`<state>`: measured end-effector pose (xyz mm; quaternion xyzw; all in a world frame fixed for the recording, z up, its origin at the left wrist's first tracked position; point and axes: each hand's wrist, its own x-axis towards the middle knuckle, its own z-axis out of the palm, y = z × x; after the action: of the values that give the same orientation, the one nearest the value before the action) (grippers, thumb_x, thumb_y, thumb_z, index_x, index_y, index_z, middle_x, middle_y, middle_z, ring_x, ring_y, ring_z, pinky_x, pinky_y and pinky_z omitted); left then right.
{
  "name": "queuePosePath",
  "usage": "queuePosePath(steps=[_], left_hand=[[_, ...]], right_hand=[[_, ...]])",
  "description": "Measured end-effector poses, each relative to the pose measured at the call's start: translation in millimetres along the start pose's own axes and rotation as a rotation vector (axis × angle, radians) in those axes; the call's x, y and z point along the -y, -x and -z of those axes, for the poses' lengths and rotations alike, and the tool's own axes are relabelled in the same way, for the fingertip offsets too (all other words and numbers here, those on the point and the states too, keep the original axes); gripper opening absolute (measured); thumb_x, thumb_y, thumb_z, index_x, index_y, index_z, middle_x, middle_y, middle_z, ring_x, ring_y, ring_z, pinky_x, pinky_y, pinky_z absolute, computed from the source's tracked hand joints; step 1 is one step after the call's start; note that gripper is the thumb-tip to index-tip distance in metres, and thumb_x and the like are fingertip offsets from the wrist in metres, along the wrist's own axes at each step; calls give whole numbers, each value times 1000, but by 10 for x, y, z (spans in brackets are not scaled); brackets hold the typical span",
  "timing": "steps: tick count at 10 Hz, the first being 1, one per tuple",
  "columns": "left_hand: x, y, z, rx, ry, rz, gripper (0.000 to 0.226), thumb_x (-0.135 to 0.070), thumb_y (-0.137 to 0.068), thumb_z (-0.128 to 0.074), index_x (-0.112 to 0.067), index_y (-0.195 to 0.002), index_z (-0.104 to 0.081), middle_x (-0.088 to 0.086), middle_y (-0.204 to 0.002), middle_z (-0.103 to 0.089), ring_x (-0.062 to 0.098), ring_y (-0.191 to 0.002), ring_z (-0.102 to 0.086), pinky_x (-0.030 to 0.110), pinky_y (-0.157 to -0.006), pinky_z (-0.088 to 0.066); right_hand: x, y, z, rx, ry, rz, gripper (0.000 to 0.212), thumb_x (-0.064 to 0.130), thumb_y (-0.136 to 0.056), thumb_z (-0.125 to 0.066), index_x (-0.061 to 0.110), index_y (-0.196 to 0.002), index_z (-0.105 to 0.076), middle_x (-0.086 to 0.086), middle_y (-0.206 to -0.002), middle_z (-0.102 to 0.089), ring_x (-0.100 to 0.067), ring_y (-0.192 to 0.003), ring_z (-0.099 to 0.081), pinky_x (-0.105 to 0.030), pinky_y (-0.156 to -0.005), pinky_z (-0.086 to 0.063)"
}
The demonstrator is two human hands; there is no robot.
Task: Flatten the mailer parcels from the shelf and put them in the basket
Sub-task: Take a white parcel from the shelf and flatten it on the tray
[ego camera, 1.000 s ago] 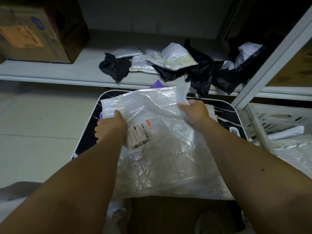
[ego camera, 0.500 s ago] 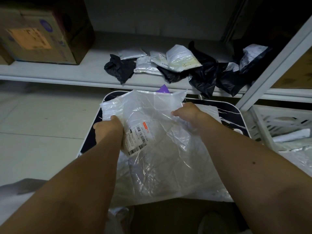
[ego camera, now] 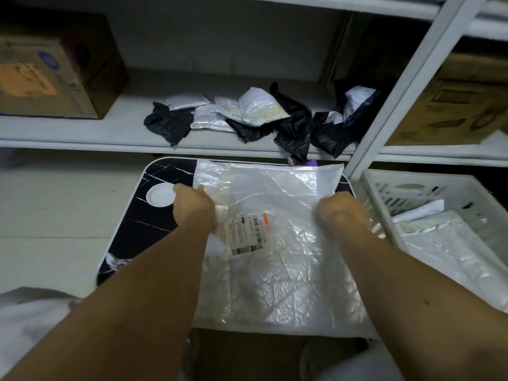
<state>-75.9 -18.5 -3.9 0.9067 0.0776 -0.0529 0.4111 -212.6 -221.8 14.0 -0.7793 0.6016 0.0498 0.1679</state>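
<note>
Head view: clear mailer point(ego camera: 280, 243) lies spread over right part of black marble-look table point(ego camera: 154, 215), w/ printed barcode label point(ego camera: 246, 233) face up near its left side. Left hand point(ego camera: 193, 206) at mailer's left edge, fingers curled, gripping the plastic. Right hand point(ego camera: 341, 213) at mailer's right edge, fingers curled down into the film; both hands well apart, one per side. Mailer's far edge reaches table's far rim, near edge overhangs table toward the person.

White round disc point(ego camera: 160, 195) on table, just left of left hand.

White basket point(ego camera: 384, 193) to the right of table, touching or just beside it, can't tell which; holds silver/white flat mailers point(ego camera: 450, 243).

Shelf point(ego camera: 82, 130) beyond table: pile of crumpled black and white mailer parcels point(ego camera: 247, 116) at centre-right, cardboard box point(ego camera: 52, 70) far left. Second cardboard box point(ego camera: 461, 103) far right, past the white upright point(ego camera: 406, 86).
</note>
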Motion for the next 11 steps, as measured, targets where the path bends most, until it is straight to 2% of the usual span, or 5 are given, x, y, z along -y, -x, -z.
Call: queuePosePath(steps=[3, 4, 5, 6, 11], left_hand=[[-231, -166, -59, -86, 155, 29, 39, -3, -95, -44, -3, -134, -38, 17, -128, -53, 31, -116, -53, 34, -91, -43], [-180, -48, -190, -145, -216, -336, 52, -13, -93, -47, -6, -142, -32, 16, -147, -35, 30, -138, -30, 42, -113, -25], [-120, 330, -404, -23, -532, -786, 59, -48, -96, -18, -25, -151, -17, 7, -160, -10, 27, -148, -4, 55, -115, -5], [0, 571, -604, 244, -650, -857, 57, -53, -97, -7, -38, -151, -5, 1, -161, 7, 27, -147, 12, 62, -114, 1], [175, 401, -888, 302, -810, -627, 70, -59, -94, 0, -20, -151, 13, 8, -159, 17, 33, -145, 17, 64, -112, -1]], right_hand=[[243, -35, 117, -568, -177, 188, 54, 40, -94, -53, 16, -139, -36, -10, -136, -46, -28, -126, -40, -47, -100, -32], [245, 100, -133, -608, -30, 467, 58, 43, -96, -40, 23, -148, -23, -5, -151, -33, -25, -140, -29, -54, -112, -23], [202, 281, -447, -347, 55, 557, 61, 54, -99, -20, 28, -153, -10, -5, -161, -13, -31, -148, -7, -63, -114, -12], [150, 297, -668, -166, 104, 531, 59, 58, -98, -12, 38, -152, 1, -1, -163, 4, -36, -148, 8, -66, -113, -5], [205, 48, -798, -13, 108, 507, 63, 67, -94, -12, 44, -151, 2, 1, -163, 8, -37, -148, 5, -60, -115, -9]])
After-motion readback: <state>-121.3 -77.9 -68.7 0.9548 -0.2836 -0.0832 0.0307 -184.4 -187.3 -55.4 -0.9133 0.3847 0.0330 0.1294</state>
